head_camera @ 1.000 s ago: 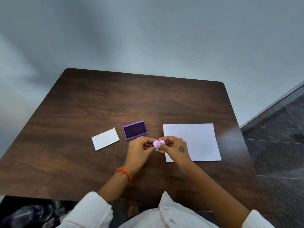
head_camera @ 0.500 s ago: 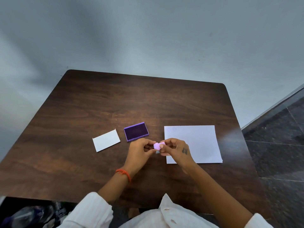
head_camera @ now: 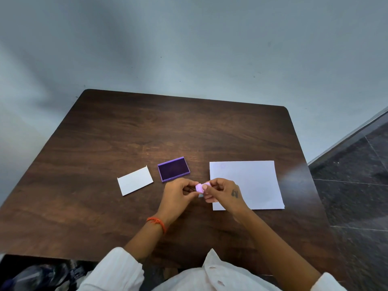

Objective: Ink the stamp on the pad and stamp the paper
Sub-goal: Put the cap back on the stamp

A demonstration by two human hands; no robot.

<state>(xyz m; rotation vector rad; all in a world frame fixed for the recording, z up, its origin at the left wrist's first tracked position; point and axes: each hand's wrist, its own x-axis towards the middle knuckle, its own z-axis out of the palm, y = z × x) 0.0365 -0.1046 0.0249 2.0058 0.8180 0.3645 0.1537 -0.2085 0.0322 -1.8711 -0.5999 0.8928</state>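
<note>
A small pale pink stamp (head_camera: 201, 186) is pinched between the fingertips of my left hand (head_camera: 178, 196) and my right hand (head_camera: 222, 193), a little above the dark wooden table (head_camera: 147, 127). The open purple ink pad (head_camera: 173, 172) lies flat just beyond my left hand, its dark surface facing up. A white sheet of paper (head_camera: 252, 181) lies to the right, and my right hand overlaps its near left corner. The stamp's underside is hidden by my fingers.
A small white card (head_camera: 135, 180), possibly the pad's lid, lies left of the ink pad. The table's right edge borders dark floor tiles (head_camera: 357, 185). A grey wall stands behind the far edge. White sleeves and cloth fill the bottom of the view.
Both hands keep holding the stamp in nearly the same spot; my fingers shift slightly around it. The pad, card and paper have not moved.
</note>
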